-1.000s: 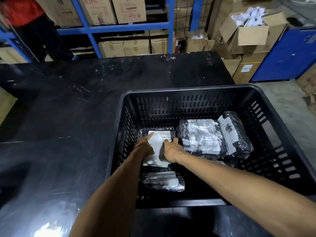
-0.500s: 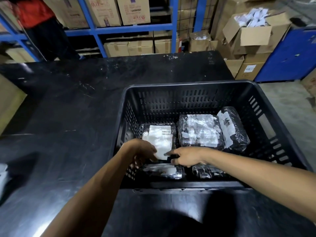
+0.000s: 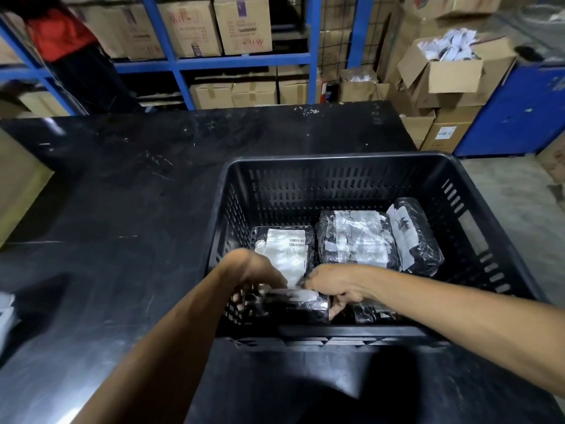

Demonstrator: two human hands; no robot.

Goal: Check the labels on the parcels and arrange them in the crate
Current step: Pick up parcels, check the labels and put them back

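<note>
A black slotted crate (image 3: pixel 336 159) stands on the black table (image 3: pixel 128 209) and holds several black-wrapped parcels with white labels. A flat labelled parcel (image 3: pixel 286 250) lies at the crate's back left, a bulky one (image 3: pixel 356 240) in the middle, and a tilted one (image 3: pixel 412 237) leans at the right. Both my hands are inside the near left corner. My left hand (image 3: pixel 253 270) and my right hand (image 3: pixel 333 286) grip the two ends of a small front parcel (image 3: pixel 295 304). Another dark parcel (image 3: pixel 371 312) lies partly hidden under my right wrist.
Blue shelving (image 3: pixel 238 61) with cardboard boxes runs behind the table. An open carton of white packets (image 3: pixel 452 71) sits on stacked boxes at the right, beside a blue cabinet (image 3: pixel 519 111). A person in red (image 3: pixel 61 35) stands at the far left. White paper (image 3: pixel 6 313) lies at the table's left edge.
Both hands left the labelled back-left parcel, drew back toward me and closed on the small parcel at the crate's near left. The camera view shifted slightly.
</note>
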